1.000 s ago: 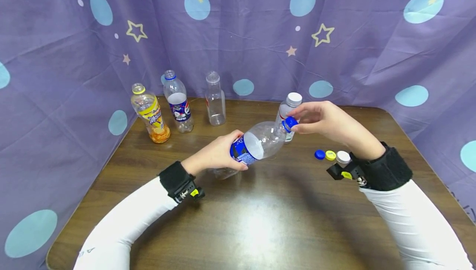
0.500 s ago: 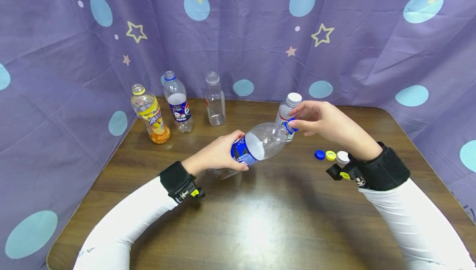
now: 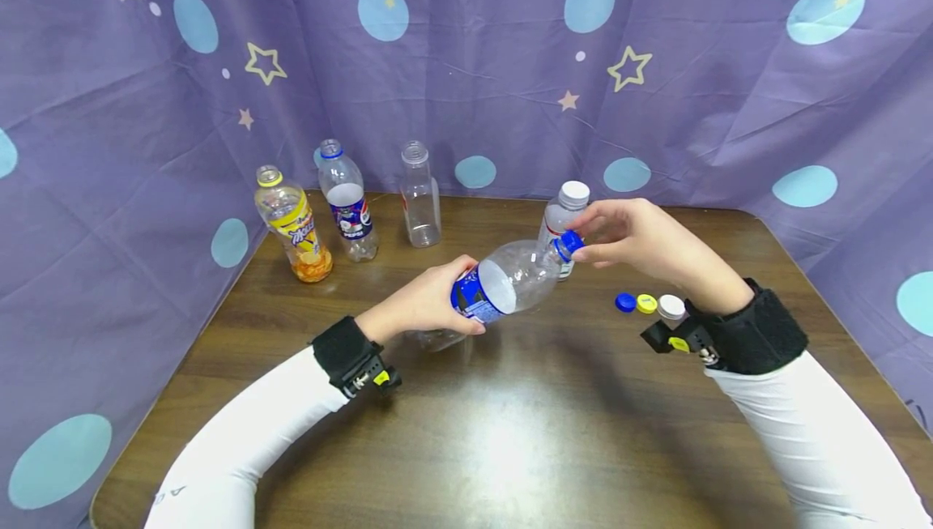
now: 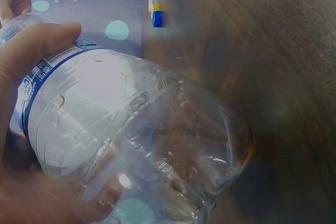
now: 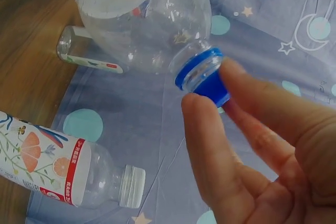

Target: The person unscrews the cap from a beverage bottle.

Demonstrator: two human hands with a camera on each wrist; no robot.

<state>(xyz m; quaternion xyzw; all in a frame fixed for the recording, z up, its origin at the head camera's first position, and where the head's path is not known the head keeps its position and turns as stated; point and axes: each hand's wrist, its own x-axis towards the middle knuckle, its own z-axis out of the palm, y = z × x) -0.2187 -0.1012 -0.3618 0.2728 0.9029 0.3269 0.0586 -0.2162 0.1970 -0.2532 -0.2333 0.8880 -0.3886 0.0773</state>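
Note:
My left hand [image 3: 426, 300] grips a clear empty bottle [image 3: 503, 282] with a blue label, tilted with its neck up and to the right above the table. The left wrist view shows the bottle [image 4: 136, 140] filling the frame with my left hand [image 4: 31, 77] wrapped round it. My right hand [image 3: 627, 237] pinches the blue cap [image 3: 569, 244] on the bottle's neck. From the right wrist, the blue cap [image 5: 205, 77] sits on the neck between thumb and fingers of my right hand [image 5: 247, 145].
A white-capped bottle [image 3: 560, 221] stands just behind the held one. Three open bottles stand at the back left: orange-label [image 3: 293, 225], Pepsi [image 3: 347, 201], plain clear [image 3: 419, 195]. Loose blue [image 3: 624, 301], yellow [image 3: 645, 303] and white [image 3: 670, 307] caps lie by my right wrist. Purple curtain surrounds the brown table [image 3: 510, 432].
My right fingers have shifted slightly round the blue cap. The bottle and left hand stay almost where they were.

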